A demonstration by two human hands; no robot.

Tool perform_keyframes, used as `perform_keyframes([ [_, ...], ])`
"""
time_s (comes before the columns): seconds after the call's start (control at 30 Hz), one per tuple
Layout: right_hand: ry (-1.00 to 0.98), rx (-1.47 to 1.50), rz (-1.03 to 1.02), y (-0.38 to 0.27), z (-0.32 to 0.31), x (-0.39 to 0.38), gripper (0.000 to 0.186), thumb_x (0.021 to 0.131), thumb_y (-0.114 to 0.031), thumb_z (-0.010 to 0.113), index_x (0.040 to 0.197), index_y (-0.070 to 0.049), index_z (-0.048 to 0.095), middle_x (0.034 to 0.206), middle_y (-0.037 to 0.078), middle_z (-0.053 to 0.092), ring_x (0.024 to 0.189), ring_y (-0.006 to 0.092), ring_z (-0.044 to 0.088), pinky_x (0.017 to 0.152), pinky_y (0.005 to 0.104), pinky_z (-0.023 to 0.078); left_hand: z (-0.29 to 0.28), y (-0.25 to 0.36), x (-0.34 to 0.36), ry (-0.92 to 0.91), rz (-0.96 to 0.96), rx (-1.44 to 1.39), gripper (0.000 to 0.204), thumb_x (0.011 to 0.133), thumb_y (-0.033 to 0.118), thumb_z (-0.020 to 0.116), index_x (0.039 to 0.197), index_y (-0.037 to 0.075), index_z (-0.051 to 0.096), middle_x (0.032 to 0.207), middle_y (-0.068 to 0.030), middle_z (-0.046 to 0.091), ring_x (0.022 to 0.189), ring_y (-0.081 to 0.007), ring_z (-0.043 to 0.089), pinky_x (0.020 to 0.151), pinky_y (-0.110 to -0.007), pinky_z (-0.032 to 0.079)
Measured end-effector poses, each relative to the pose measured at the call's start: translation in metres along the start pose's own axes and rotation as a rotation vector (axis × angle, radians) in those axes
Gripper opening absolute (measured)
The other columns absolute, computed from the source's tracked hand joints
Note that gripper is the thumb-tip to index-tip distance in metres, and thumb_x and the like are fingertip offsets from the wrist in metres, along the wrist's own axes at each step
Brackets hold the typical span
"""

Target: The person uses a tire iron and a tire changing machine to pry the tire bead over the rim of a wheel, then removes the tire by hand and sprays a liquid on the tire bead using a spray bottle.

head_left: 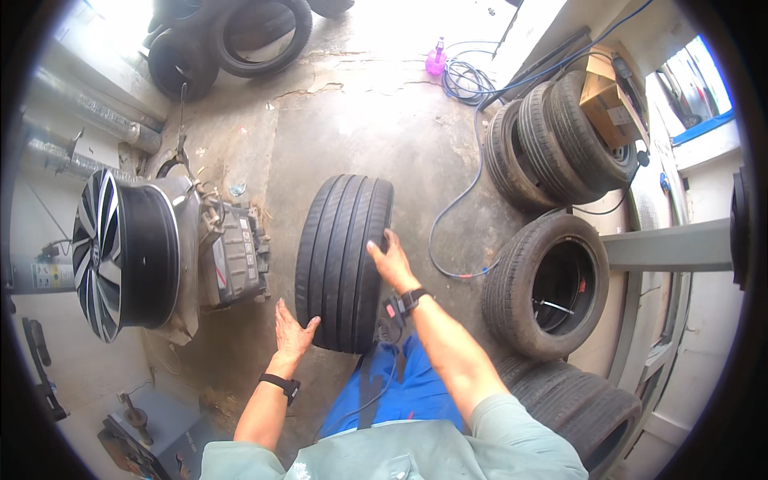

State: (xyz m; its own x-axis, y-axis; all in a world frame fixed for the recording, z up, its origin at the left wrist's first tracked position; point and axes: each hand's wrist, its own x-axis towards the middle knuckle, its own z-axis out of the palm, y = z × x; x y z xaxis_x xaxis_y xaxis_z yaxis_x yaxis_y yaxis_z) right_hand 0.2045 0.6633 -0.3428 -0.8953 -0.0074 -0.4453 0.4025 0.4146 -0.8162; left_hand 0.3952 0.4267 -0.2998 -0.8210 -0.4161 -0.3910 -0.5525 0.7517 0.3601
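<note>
A black tyre (340, 256) with straight grooves stands upright on its tread in front of my legs. My right hand (390, 262) rests against the tyre's right edge, thumb over the tread and fingers stretched along the side. Beside the tyre's lower left edge is my left hand (294, 332), its fingers spread; whether it touches the rubber I cannot tell. Neither hand is wrapped round anything. To the left, a black and silver alloy rim (148, 256) without a tyre is mounted on a grey wheel machine (232, 252).
Used tyres stand along the right, among them a single tyre (552, 288) and a row (544, 144) with a cardboard box (612, 104) on it. A blue hose (436, 228) trails over the floor. A pink spray bottle (436, 60) and more tyres (260, 40) are farther back.
</note>
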Motion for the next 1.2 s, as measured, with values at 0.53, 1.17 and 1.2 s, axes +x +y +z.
perform_keyframes([
  [0.53, -0.198, -0.05, 0.094, -0.165, -0.114, 0.361, 0.089, 0.087, -0.051, 0.065, 0.148, 0.004, 0.03, 0.146, 0.03, 0.041, 0.137, 0.0395, 0.041, 0.112, 0.043, 0.036, -0.039, 0.326, 0.374, -0.008, 0.23, 0.058, 0.109, 0.079, 0.042, 0.077, 0.152, -0.004, 0.011, 0.157, -0.0258, 0.02, 0.145, -0.0388, 0.024, 0.118, -0.047, 0.025],
  [1.17, -0.222, 0.138, 0.054, -0.248, -0.221, 0.814, 0.058, 0.095, -0.041, 0.058, 0.132, 0.004, 0.054, 0.127, 0.026, 0.061, 0.123, 0.033, 0.058, 0.103, 0.0371, 0.044, -0.11, 0.712, 0.925, 0.552, 0.486, 0.223, 0.066, 0.091, 0.033, 0.054, 0.147, 0.002, 0.036, 0.152, -0.0172, 0.038, 0.143, -0.0329, 0.032, 0.118, -0.047, 0.022],
  [1.2, -0.095, 0.077, 0.223, -0.234, -0.234, 0.829, 0.056, 0.093, -0.04, 0.06, 0.127, 0.004, 0.056, 0.121, 0.024, 0.064, 0.118, 0.0325, 0.061, 0.1, 0.0373, 0.046, -0.116, 0.721, 0.946, 0.563, 0.527, 0.207, 0.06, 0.091, 0.029, 0.053, 0.143, 0.001, 0.042, 0.147, -0.0179, 0.044, 0.139, -0.0336, 0.038, 0.116, -0.046, 0.025],
])
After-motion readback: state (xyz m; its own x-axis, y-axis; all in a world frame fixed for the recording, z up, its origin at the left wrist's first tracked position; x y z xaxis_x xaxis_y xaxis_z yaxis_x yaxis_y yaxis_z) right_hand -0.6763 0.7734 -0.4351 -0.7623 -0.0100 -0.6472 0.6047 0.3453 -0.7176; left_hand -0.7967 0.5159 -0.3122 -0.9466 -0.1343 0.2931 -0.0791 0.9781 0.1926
